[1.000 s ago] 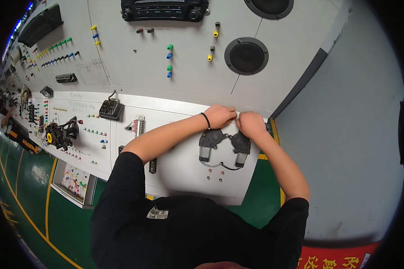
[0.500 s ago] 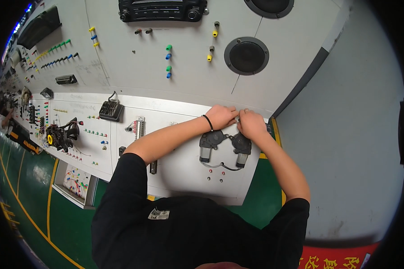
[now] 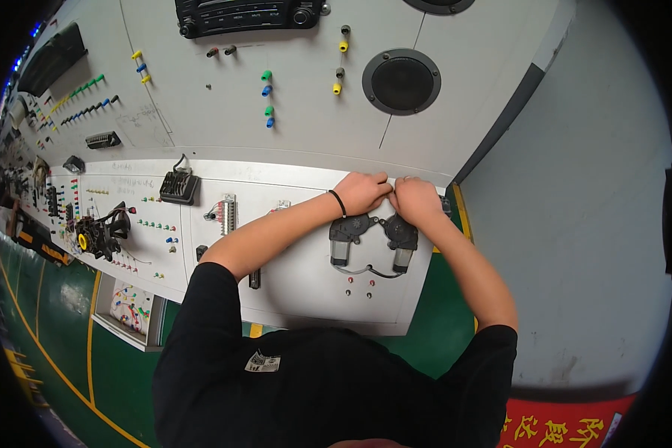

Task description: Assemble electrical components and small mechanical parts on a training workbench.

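Observation:
My left hand, with a black band at the wrist, reaches over the far end of two window-lift motors. Its fingers are curled together close to the fingertips of my right hand, also closed. Whatever they pinch is too small or hidden to make out. Just below my hands lie the left motor and the right motor, black gear housings with silver cylinders. A cable loops between their lower ends. They rest on the white panel of the bench.
An upright grey panel with a round speaker, a car radio and coloured sockets rises behind. Leftward are a black finned module, a terminal strip, a steering column assembly and an open drawer. A grey wall stands right.
My hands stay together above the motors, having shifted only slightly. The whole view has moved a little, so the back panel sits higher and further left in the picture.

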Available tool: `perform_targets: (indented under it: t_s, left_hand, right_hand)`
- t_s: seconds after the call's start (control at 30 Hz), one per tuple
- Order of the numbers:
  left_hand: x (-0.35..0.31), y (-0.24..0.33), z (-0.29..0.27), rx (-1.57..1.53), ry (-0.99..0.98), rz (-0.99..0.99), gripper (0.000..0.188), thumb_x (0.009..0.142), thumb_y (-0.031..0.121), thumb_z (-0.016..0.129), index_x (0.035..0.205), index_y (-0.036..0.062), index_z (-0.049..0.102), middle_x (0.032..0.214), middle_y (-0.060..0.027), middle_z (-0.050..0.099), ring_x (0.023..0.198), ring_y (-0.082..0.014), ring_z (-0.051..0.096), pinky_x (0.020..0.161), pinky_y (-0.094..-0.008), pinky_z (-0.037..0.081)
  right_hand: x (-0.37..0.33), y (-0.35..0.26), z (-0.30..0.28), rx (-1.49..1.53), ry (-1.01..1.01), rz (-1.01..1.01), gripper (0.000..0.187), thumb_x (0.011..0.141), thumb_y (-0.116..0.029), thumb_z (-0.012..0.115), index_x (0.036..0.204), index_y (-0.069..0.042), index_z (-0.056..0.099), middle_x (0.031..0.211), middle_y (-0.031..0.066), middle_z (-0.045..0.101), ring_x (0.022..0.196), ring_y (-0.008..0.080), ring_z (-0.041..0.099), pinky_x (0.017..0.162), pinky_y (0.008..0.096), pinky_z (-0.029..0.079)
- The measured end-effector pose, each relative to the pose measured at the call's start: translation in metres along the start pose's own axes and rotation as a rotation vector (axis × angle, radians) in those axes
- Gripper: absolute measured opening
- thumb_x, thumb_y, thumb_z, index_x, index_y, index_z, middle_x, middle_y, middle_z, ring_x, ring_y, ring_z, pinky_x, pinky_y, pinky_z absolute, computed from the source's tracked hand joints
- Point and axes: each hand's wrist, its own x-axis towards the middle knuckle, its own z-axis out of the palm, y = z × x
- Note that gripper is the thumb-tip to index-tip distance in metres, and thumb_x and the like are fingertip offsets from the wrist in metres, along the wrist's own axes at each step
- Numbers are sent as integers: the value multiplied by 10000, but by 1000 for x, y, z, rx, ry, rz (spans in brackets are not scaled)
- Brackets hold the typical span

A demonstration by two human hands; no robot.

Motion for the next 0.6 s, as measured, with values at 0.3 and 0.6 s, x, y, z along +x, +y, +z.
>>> perform_targets:
  t_s: [0.3, 0.6]
  left_hand:
    - [7, -6, 4, 44, 40, -16, 217, 916, 261, 623, 1026, 76, 597, 911, -107, 613, 777, -347, 651, 659, -470, 535]
    - [7, 0, 11, 71, 82, 2, 231, 918, 272, 630, 1034, 73, 611, 883, -107, 603, 740, -346, 643, 636, -462, 529]
  right_hand:
    - [3, -1, -7, 16, 23, -44, 176, 879, -175, 610, 983, -35, 632, 899, 138, 694, 902, 297, 697, 720, 416, 558]
    - [9, 4, 10, 23, -30, -36, 209, 861, -175, 628, 1009, -30, 601, 885, 156, 714, 798, 327, 708, 708, 446, 562]
